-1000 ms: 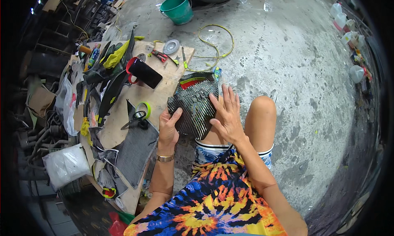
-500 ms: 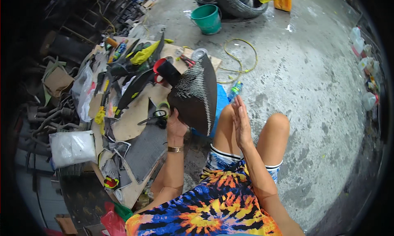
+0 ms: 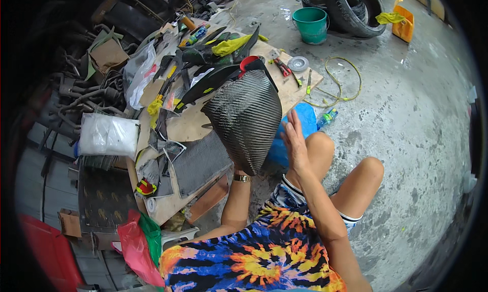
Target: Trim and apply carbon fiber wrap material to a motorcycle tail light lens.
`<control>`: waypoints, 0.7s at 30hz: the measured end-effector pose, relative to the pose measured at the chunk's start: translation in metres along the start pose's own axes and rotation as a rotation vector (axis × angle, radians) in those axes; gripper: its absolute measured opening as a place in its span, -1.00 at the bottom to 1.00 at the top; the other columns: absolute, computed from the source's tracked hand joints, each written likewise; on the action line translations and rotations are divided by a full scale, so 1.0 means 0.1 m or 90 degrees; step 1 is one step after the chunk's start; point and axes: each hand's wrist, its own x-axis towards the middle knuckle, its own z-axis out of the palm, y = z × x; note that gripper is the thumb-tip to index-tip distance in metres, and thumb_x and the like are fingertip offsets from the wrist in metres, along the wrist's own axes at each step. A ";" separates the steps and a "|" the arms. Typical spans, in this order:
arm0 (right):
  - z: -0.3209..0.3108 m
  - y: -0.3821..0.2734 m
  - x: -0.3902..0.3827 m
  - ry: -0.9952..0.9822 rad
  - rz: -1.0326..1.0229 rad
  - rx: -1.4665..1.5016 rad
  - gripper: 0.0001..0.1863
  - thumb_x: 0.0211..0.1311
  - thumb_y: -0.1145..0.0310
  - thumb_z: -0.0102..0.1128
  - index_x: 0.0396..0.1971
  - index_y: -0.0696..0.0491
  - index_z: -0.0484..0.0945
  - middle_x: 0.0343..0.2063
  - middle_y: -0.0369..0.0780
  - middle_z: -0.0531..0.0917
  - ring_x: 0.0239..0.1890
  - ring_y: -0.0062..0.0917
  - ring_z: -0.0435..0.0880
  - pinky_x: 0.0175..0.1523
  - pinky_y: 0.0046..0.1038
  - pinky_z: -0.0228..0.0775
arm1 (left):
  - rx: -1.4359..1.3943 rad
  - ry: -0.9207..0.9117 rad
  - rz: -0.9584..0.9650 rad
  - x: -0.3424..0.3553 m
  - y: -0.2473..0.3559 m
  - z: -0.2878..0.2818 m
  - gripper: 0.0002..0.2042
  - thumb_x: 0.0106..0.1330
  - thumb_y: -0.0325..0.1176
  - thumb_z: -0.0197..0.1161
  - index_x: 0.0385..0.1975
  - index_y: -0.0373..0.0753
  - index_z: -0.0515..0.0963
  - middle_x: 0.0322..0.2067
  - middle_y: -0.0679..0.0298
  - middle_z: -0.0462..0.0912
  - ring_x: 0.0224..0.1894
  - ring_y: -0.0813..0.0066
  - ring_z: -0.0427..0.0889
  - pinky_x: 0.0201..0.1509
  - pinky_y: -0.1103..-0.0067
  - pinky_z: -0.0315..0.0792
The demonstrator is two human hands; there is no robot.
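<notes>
One curved black weave panel [image 3: 246,117], CF by the look, raised btwn wooden table [image 3: 300,86] and R hand [image 3: 295,144], overlapping the table in view. L hand [image 3: 239,171] is at/behind its lower tip; fingers hidden, can't tell grip. R hand empty, fingers straight, nearly together, just beside R edge; can't confirm contact.

Handling est.: light, thin, stiff shell; glossy face prob slick, edges may chip or crack if bent. Best hold: both long edges w/ flat palms, or cupped from behind; don't pinch the tip.

Hidden: panel's back face, most of L hand. Red round thing [image 3: 249,62] behind top edge shows only part, maybe a mug. Blue sheeting [image 3: 305,114] partly blocked by R hand. Far R rim too dark to read.
</notes>
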 end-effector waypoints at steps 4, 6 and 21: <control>0.39 0.03 -0.03 -0.096 0.126 0.126 -0.15 0.42 -0.12 -0.03 0.49 0.05 -0.10 0.48 -0.14 -0.01 0.49 -0.33 0.02 0.51 -0.29 -0.20 | 0.153 0.006 0.109 -0.26 0.06 0.35 -0.50 0.47 -0.10 0.00 0.24 -0.35 0.36 0.21 0.04 0.47 0.21 0.14 0.48 0.32 0.26 0.36; 0.28 0.08 -0.02 -0.046 0.100 0.313 -0.23 0.46 -0.01 -0.04 0.47 0.12 -0.04 0.48 -0.16 0.02 0.52 -0.38 -0.09 0.53 -0.40 -0.34 | 0.018 0.030 0.068 -0.18 -0.03 0.92 -0.54 0.38 -0.26 0.17 0.21 -0.32 0.39 0.14 0.10 0.54 0.14 0.19 0.56 0.27 0.30 0.44; -0.01 -0.05 -0.24 0.113 0.171 0.247 -0.18 0.34 -0.30 -0.10 0.34 0.06 0.25 0.22 -0.08 0.44 0.20 -0.23 0.49 0.30 -0.14 0.37 | 0.541 -0.056 0.064 -0.28 -0.09 2.13 -0.74 0.22 -0.45 0.38 -0.11 -0.39 0.65 -0.28 0.37 0.74 -0.28 0.76 0.57 -0.14 0.68 0.47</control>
